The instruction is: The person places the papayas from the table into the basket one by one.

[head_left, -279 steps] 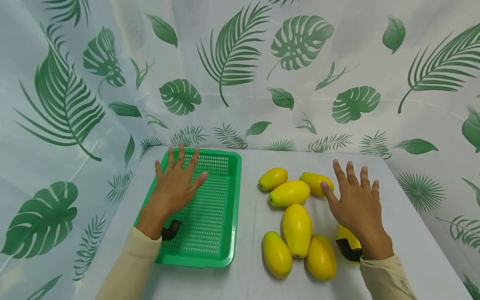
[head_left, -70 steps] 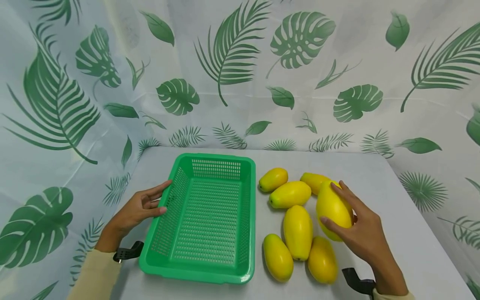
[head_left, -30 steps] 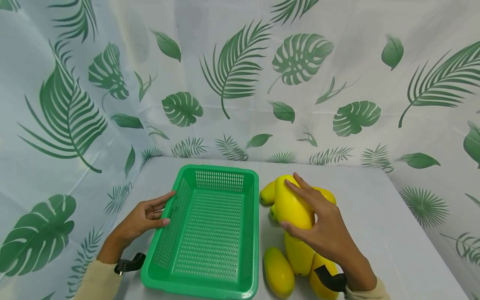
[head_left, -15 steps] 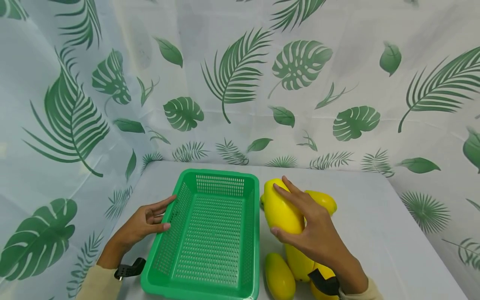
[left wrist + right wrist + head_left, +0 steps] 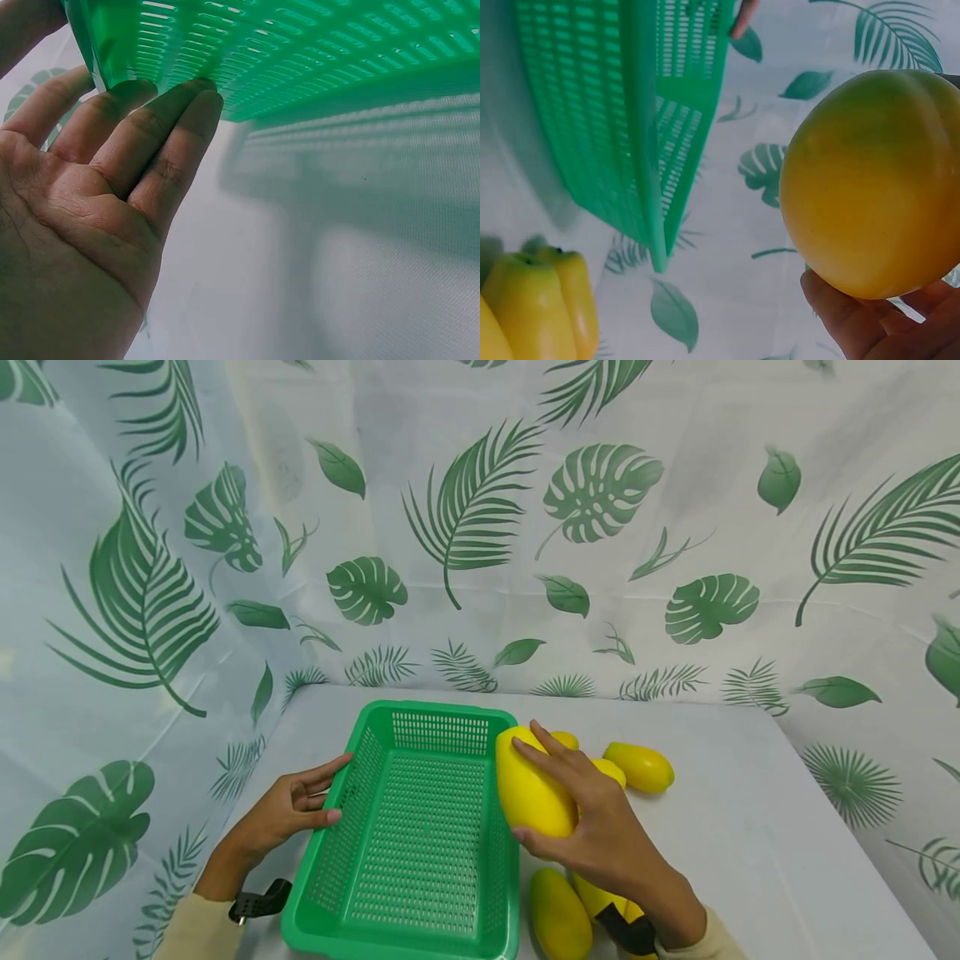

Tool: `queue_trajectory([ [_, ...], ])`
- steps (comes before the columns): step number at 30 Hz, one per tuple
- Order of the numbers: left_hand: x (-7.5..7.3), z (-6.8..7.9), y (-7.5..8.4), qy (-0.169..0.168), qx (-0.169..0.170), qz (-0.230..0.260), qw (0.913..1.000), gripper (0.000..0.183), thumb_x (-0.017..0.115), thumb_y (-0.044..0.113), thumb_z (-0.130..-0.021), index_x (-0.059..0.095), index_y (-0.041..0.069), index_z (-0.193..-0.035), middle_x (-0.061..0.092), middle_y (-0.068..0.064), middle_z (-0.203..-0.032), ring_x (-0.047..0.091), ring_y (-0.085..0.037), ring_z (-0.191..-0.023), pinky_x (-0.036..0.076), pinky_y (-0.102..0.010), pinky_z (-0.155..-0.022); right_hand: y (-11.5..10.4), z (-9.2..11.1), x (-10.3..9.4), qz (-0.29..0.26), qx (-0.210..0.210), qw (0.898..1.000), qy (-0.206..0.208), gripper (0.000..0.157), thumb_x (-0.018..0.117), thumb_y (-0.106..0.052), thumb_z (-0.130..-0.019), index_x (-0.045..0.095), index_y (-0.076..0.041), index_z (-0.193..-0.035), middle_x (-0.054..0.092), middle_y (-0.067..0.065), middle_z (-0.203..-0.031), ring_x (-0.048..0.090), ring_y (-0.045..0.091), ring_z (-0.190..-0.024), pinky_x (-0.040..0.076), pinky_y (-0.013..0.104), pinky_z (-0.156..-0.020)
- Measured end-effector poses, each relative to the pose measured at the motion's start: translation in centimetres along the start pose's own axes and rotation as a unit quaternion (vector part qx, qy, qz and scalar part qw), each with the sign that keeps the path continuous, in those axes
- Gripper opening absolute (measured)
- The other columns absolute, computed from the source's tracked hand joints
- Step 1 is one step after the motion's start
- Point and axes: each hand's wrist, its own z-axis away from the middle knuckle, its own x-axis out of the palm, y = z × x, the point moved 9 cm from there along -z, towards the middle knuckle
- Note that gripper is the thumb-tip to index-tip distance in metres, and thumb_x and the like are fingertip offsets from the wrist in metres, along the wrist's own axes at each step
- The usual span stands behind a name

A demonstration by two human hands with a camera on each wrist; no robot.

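My right hand (image 5: 600,814) grips a yellow papaya (image 5: 531,789), fingers over its far side and thumb along its near side. In the head view this papaya overlaps the right rim of the green plastic basket (image 5: 420,852); the right wrist view shows it (image 5: 870,187) up off the table, with a greenish patch. My left hand (image 5: 281,810) holds the basket's left rim, thumb over the inside. Its other fingers (image 5: 176,146) lie against the slotted outer wall in the left wrist view. Nothing lies in the basket.
Other papayas lie on the white-covered table right of the basket: one at the back (image 5: 640,767), one near the front (image 5: 559,914), several partly hidden under my right hand and wrist. A leaf-printed curtain (image 5: 480,568) stands behind and at both sides.
My right hand, spread over the table at first, has taken hold of a papaya and carried it left to the basket. My left hand has taken the basket's rim; the basket sits further right.
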Motion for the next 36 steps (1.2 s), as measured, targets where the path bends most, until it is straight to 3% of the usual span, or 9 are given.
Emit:
queue_trajectory([
  [4, 0.0, 0.0, -0.1, -0.001, 0.002, -0.001, 1.0000, 0.074, 0.061, 0.005, -0.098, 0.026, 0.022, -0.160, 0.020, -0.005, -0.167, 0.017, -0.039, -0.150, 0.029, -0.066, -0.113, -0.1, -0.2, 0.9, -0.018, -0.001, 1.000, -0.016, 0.084, 0.082, -0.041, -0.080, 0.040, -0.037, -0.152, 0.030, -0.012, -0.163, 0.049, 0.014, -0.133, 0.052, 0.024, -0.077],
  [13, 0.2, -0.1, 0.3, -0.001, 0.004, 0.008, 1.0000, 0.074, 0.062, 0.005, -0.097, 0.025, 0.021, -0.160, 0.020, -0.006, -0.167, 0.021, -0.039, -0.149, 0.030, -0.061, -0.114, -0.1, -0.7, 2.2, -0.035, -0.008, 0.999, -0.025, 0.082, 0.079, -0.046, -0.081, 0.040, -0.038, -0.152, 0.032, -0.012, -0.162, 0.050, 0.014, -0.134, 0.053, 0.028, -0.082],
  [19, 0.2, 0.0, 0.5, 0.001, 0.004, 0.013, 0.9999, 0.075, 0.062, 0.004, -0.097, 0.026, 0.021, -0.160, 0.020, -0.004, -0.167, 0.022, -0.035, -0.150, 0.030, -0.060, -0.115, 0.3, -1.1, 3.0, -0.087, 0.004, 0.996, -0.038, 0.081, 0.080, -0.043, -0.082, 0.040, -0.037, -0.152, 0.033, -0.012, -0.161, 0.053, 0.014, -0.131, 0.054, 0.029, -0.085],
  [26, 0.1, 0.0, 0.2, 0.002, 0.005, 0.014, 0.9999, 0.075, 0.062, 0.004, -0.097, 0.025, 0.021, -0.160, 0.020, -0.004, -0.167, 0.023, -0.034, -0.149, 0.031, -0.058, -0.115, 1.1, -1.4, 4.6, -0.183, 0.038, 0.979, -0.079, 0.077, 0.079, -0.037, -0.085, 0.041, -0.038, -0.151, 0.032, -0.015, -0.161, 0.055, 0.017, -0.129, 0.057, 0.029, -0.081],
  [36, 0.0, 0.0, 0.0, 0.002, 0.004, 0.014, 0.9999, 0.075, 0.062, 0.005, -0.097, 0.026, 0.022, -0.160, 0.020, -0.002, -0.167, 0.022, -0.033, -0.150, 0.031, -0.058, -0.115, 1.3, -2.0, 6.5, -0.279, 0.046, 0.950, -0.130, 0.075, 0.078, -0.025, -0.088, 0.041, -0.035, -0.152, 0.031, -0.015, -0.162, 0.035, 0.015, -0.147, 0.055, 0.032, -0.094],
])
